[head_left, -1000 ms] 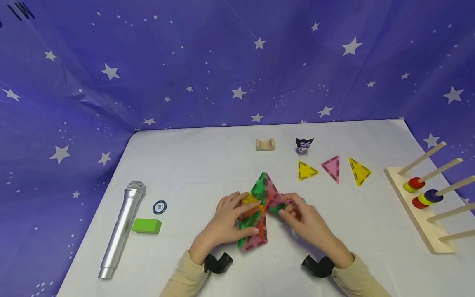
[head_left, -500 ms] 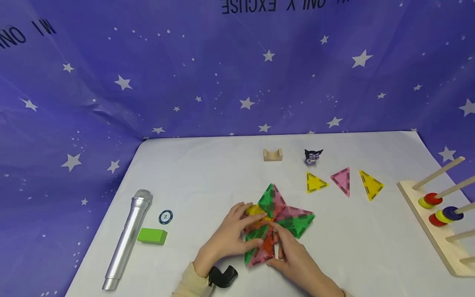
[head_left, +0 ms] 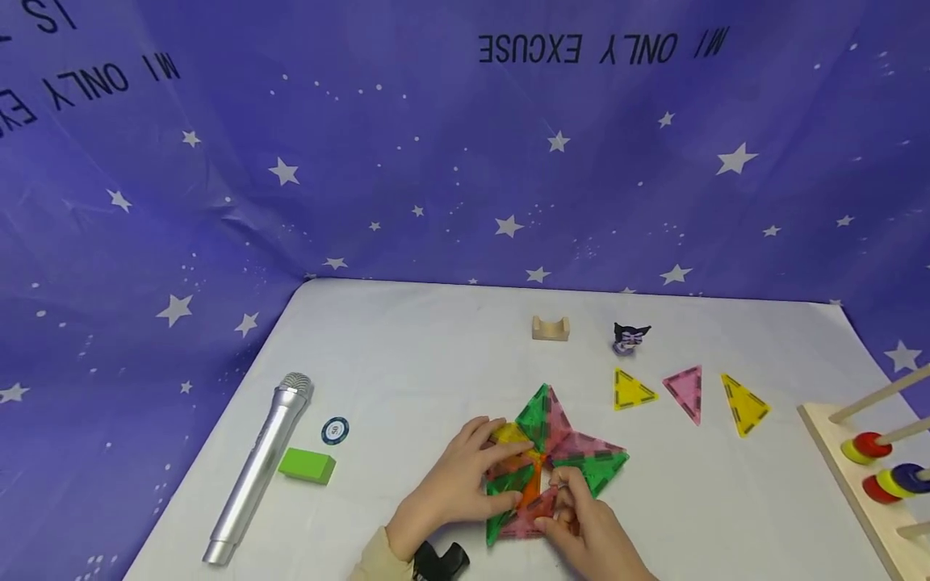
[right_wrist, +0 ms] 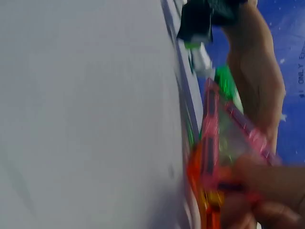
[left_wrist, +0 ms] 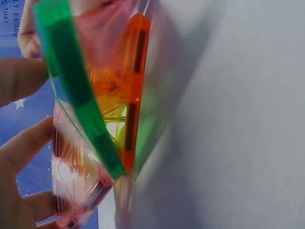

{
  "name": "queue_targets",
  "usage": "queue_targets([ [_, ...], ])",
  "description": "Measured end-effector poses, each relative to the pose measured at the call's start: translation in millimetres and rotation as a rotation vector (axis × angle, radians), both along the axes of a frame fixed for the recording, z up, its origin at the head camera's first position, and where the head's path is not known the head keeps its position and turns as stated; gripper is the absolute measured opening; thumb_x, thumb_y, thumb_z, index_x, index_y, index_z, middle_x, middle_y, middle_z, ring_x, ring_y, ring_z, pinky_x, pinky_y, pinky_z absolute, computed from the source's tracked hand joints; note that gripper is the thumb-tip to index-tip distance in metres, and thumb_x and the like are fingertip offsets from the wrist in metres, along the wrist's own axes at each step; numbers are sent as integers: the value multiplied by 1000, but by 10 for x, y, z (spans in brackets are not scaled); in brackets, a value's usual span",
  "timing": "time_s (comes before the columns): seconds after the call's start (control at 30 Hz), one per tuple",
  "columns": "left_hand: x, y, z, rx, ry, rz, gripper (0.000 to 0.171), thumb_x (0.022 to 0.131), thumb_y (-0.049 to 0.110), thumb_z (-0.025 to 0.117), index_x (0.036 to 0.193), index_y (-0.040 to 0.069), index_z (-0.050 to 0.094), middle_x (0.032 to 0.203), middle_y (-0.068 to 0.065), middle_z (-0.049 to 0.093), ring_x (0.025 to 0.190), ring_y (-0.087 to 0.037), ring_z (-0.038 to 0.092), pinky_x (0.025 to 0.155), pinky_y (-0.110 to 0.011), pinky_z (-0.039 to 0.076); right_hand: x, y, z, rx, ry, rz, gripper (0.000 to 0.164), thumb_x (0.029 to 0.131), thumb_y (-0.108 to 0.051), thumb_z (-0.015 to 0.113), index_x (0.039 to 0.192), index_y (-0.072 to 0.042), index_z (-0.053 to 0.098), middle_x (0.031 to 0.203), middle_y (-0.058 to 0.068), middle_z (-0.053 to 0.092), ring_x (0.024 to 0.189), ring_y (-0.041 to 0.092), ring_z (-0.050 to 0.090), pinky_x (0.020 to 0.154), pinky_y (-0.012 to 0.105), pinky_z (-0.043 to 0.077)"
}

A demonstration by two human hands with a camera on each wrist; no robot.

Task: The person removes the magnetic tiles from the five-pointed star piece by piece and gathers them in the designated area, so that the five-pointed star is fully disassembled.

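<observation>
1. A star of translucent tiles point(head_left: 543, 452) sits on the white table point(head_left: 407, 363) in front of the person.
2. The right hand point(head_left: 592, 528) pinches a pink tile point(head_left: 533, 516) at its near side.
3. The left hand point(head_left: 465, 480), fingers spread, rests against its left side.
4. Farther right: three loose triangles point(head_left: 686, 393), then a pegged rack point(head_left: 879, 524).

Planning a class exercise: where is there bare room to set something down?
Back left, between the microphone and notched block; front right, between the right hand and peg board. Crowded: the tile build under the left hand, and back right, figurine and loose triangles.
</observation>
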State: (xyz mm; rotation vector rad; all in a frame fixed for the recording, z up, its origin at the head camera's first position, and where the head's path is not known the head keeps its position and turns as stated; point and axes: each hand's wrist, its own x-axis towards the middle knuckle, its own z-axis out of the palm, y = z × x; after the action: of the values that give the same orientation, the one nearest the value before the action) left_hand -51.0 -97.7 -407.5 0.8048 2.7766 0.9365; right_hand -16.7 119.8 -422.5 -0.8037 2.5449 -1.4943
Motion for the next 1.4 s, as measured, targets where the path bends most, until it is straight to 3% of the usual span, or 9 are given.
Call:
queue_targets([
  [0.2,-32,-32,62,-38,19,-15,53,80,45,58,131,35,47,140,-10,34,127,-34,27,94,-56,29,-76,275,155,-248,-259,2,38,88,-4,57,114,-2,30,62,-4,48,49,3,41,41,24,38],
  [0.27,-34,-51,81,-42,7,-18,52,80,44,58,131,35,47,140,-10,33,127,-34,26,95,-55,28,-118,451,199,-344,-325,-84,38,89,0,53,117,-3,28,63,1,53,50,7,45,41,28,39],
  [0.37,-34,-67,97,-44,-7,-23,52,81,45,58,131,35,47,141,-10,33,128,-33,25,97,-54,26,-199,814,174,-443,-279,-283,40,89,6,50,121,-6,30,65,5,57,49,11,48,42,29,39],
  [0.53,-51,-73,100,-34,-10,-30,52,81,45,58,131,34,48,141,-11,33,128,-33,25,97,-54,27,-343,1501,26,-276,-351,-797,40,93,-16,51,124,-21,27,62,-11,58,49,6,49,45,20,40],
  [0.67,-78,-71,106,-20,-1,-35,51,82,44,58,131,33,48,141,-11,33,128,-34,24,96,-54,27,-416,1852,-41,-18,-462,-1015,56,93,-31,47,133,-8,15,57,-15,55,46,7,49,45,20,43],
  [0.77,-84,-80,103,-18,-1,-30,51,82,43,57,131,33,48,141,-11,33,128,-34,24,97,-54,26,-426,1973,-100,58,-470,-1042,66,93,-34,45,135,1,8,54,-9,56,42,11,51,42,21,43],
  [0.97,-39,-106,60,-18,-20,-25,50,82,43,57,131,34,48,141,-11,33,128,-33,25,97,-54,26,-433,2028,-217,153,-507,-1084,73,93,-38,41,139,0,0,58,0,59,44,14,55,43,21,45],
  [1.2,-14,-127,23,1,-23,-16,49,83,43,57,131,34,48,141,-11,33,128,-34,25,97,-55,25,-444,1987,-212,238,-463,-1099,72,92,-37,44,138,7,9,57,5,57,42,14,54,40,21,43],
  [1.4,-55,-42,11,15,-30,-18,49,84,44,56,131,34,48,141,-11,33,128,-34,25,97,-55,25,-420,1891,-37,171,-362,-1038,60,94,-34,42,133,6,22,58,-8,56,45,8,52,42,21,42],
])
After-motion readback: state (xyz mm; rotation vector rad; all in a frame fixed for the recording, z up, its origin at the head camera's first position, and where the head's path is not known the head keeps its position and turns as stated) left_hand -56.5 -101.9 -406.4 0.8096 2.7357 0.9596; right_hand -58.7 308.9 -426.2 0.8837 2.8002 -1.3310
